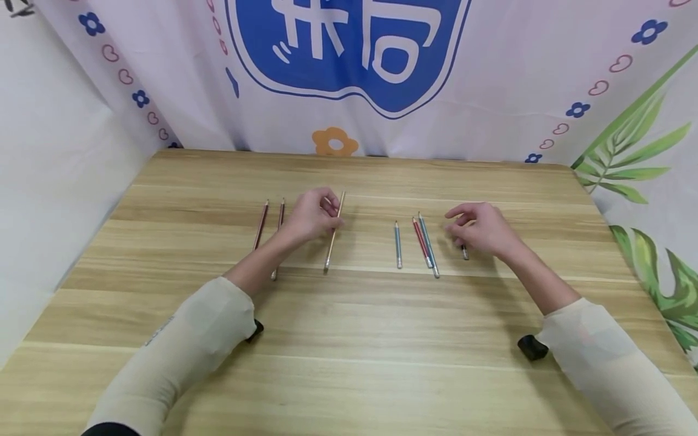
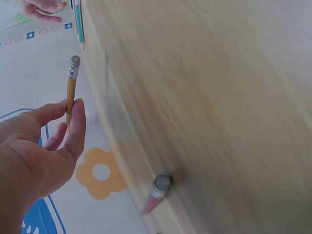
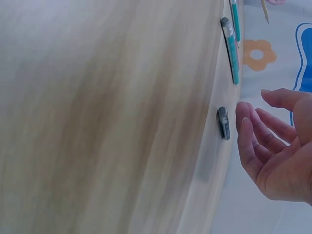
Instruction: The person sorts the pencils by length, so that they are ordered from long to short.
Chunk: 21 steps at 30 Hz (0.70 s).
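Wooden tabletop (image 1: 354,363): left hand (image 1: 315,215) pinches a yellow pencil (image 1: 330,249), best kept light; right hand (image 1: 478,229), loosely curved, empty, hovers by a dark pencil (image 3: 224,123).

Bunch of pencils (image 1: 422,241) on a wood table (image 1: 349,339)
Left grip (image 1: 315,214) pinches a gold pencil (image 1: 331,247), right grip (image 1: 478,229) partly hides a dark pencil (image 1: 465,252); one red pencil (image 1: 422,241) plus two blue pencils (image 1: 398,245) sit in between.

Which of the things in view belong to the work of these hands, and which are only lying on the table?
Probably in the job:
yellow pencil, held by the left hand
dark pencil, close to the right hand

Apparently just lying there, though possibly needed too:
two dark red pencils
two blue pencils
red pencil
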### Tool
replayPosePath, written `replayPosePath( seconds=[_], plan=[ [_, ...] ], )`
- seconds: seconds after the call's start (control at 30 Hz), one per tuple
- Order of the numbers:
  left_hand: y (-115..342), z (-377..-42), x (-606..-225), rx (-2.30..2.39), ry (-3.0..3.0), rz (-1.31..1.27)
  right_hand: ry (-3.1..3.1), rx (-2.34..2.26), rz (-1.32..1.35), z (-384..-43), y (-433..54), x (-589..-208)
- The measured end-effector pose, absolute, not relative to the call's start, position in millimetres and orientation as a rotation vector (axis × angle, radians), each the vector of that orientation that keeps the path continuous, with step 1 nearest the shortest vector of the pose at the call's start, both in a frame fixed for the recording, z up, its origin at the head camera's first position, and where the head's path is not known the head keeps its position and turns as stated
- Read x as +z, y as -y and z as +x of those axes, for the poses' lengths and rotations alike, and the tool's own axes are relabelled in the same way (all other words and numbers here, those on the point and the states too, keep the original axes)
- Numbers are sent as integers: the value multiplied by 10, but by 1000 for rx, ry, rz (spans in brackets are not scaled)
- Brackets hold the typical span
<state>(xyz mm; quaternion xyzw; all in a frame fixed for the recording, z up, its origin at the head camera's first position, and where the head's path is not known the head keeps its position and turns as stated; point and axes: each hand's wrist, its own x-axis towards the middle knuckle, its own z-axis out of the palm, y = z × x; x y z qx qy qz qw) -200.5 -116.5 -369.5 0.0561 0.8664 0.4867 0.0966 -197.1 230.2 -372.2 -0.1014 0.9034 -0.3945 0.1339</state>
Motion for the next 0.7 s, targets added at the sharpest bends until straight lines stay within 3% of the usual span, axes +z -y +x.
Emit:
replayPosePath(
  seconds=[0.7],
  plan=[
    [1487, -1944, -3717, 1296, -2658, 211, -2635, -1013, -369, -2005, -2030, -3838]
  ],
)
